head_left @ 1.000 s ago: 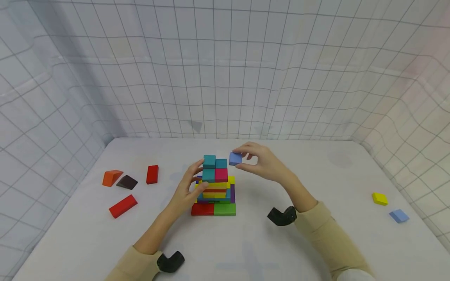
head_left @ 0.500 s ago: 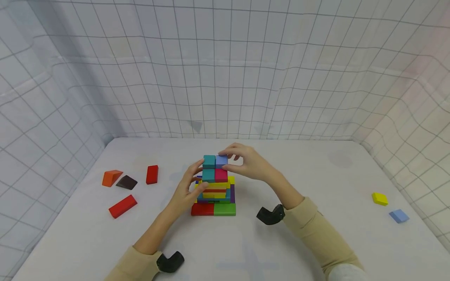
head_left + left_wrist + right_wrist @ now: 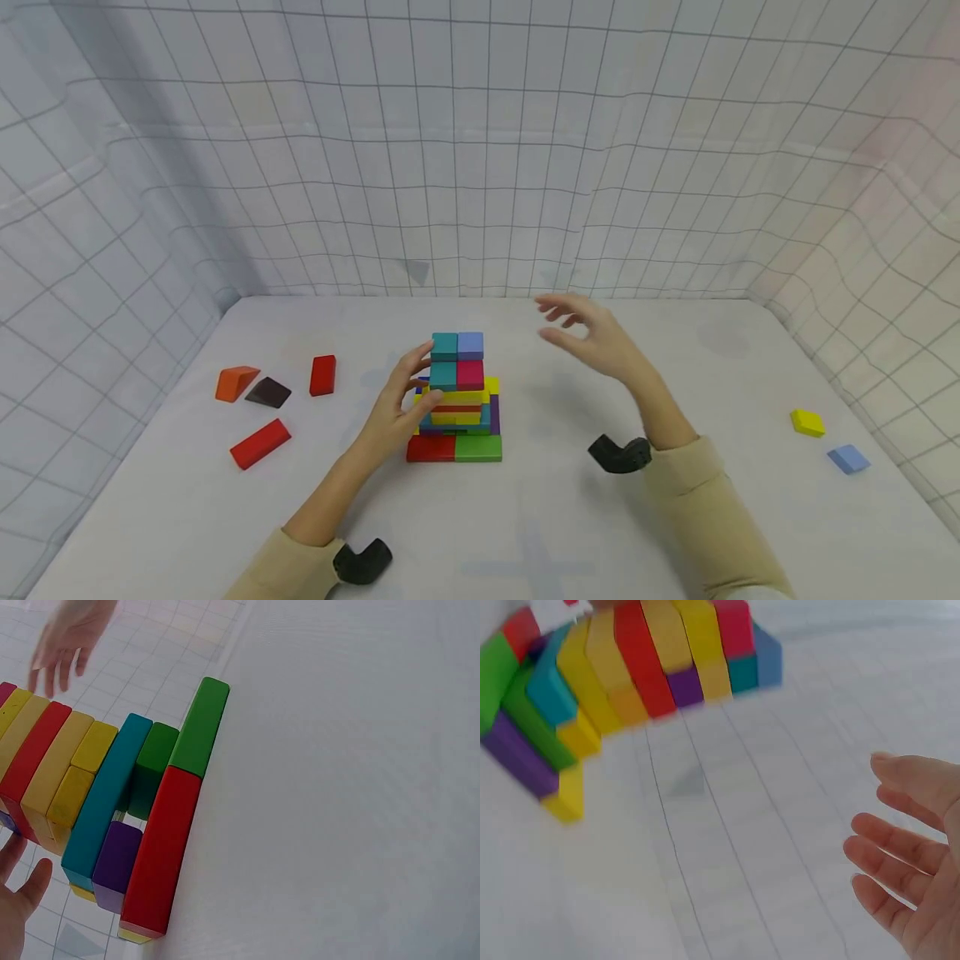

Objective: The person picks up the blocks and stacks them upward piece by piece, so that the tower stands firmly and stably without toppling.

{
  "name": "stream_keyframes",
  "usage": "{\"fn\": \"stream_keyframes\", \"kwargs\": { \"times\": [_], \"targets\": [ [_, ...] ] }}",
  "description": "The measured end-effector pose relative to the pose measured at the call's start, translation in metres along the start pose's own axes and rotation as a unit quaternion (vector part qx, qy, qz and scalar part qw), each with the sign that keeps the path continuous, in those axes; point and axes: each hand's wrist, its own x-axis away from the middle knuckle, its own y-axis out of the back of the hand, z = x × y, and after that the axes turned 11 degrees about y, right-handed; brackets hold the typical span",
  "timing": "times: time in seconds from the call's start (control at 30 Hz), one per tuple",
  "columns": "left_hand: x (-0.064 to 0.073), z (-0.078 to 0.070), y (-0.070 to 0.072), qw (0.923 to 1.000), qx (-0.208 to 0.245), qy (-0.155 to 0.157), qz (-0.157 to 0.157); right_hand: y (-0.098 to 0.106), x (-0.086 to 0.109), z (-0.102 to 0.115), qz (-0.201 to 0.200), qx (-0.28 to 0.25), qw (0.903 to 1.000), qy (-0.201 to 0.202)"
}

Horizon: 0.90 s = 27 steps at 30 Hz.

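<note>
A tower of colored blocks (image 3: 456,408) stands on the white table, widest at its red and green base. A teal block (image 3: 444,347) and a light blue block (image 3: 470,345) lie side by side on its top, above another teal block and a crimson one (image 3: 470,375). My left hand (image 3: 400,408) is spread along the tower's left side, thumb toward the front, fingertips right at the blocks. Off to the right, my right hand (image 3: 592,337) hangs in the air with loosely bent fingers and holds nothing; the right wrist view shows a gap between this hand (image 3: 922,847) and the tower.
Toward the left lie an orange wedge (image 3: 236,383), a dark wedge (image 3: 267,392) and two red blocks, one upright-facing (image 3: 322,375) and one slanted (image 3: 259,443). A yellow block (image 3: 807,422) and a light blue piece (image 3: 848,459) are at the far right. Gridded white curtains surround the table (image 3: 525,533).
The right hand brought the light blue block to the tower top beside the teal one, let go of it, and moved away to the right. The left hand stayed at the tower.
</note>
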Motion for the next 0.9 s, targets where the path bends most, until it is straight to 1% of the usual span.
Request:
{"fn": "stream_keyframes", "kwargs": {
  "times": [0.07, 0.13, 0.23, 0.3, 0.37, 0.47, 0.53, 0.6, 0.63, 0.7, 0.8, 0.9],
  "targets": [
    [0.002, -0.011, 0.002, 1.0, -0.001, 0.001, 0.0, 0.025, 0.025, -0.015, -0.032, 0.02, 0.9989, -0.029],
    [0.003, -0.02, 0.003, 1.0, -0.005, 0.001, -0.001, 0.05, 0.058, -0.035, -0.053, 0.055, 0.9948, -0.068],
    [0.003, -0.02, 0.003, 1.0, 0.0, 0.0, 0.0, 0.086, 0.114, -0.066, -0.075, 0.106, 0.9846, -0.118],
    [0.003, -0.02, 0.003, 1.0, 0.001, -0.002, 0.0, 0.108, 0.151, -0.078, -0.074, 0.136, 0.9761, -0.153],
    [0.003, -0.02, 0.003, 1.0, 0.003, -0.002, 0.002, 0.127, 0.183, -0.08, -0.063, 0.154, 0.9682, -0.186],
    [0.003, -0.019, 0.003, 1.0, 0.004, 0.001, 0.003, 0.151, 0.224, -0.08, -0.029, 0.171, 0.9551, -0.24],
    [0.003, -0.018, 0.003, 1.0, 0.004, 0.003, 0.002, 0.162, 0.247, -0.079, -0.008, 0.168, 0.9459, -0.278],
    [0.003, -0.018, 0.004, 1.0, 0.003, 0.004, 0.002, 0.168, 0.265, -0.079, 0.004, 0.161, 0.9369, -0.311],
    [0.003, -0.018, 0.003, 1.0, 0.005, 0.004, 0.003, 0.17, 0.273, -0.079, 0.007, 0.157, 0.9348, -0.318],
    [0.003, -0.019, 0.003, 1.0, 0.003, 0.005, 0.004, 0.171, 0.283, -0.079, 0.013, 0.16, 0.9264, -0.34],
    [0.003, -0.019, 0.003, 1.0, 0.004, 0.006, 0.006, 0.171, 0.291, -0.08, 0.022, 0.175, 0.9177, -0.356],
    [0.003, -0.019, 0.002, 0.9999, 0.006, 0.007, 0.007, 0.168, 0.29, -0.081, 0.029, 0.187, 0.911, -0.367]
  ]
}}
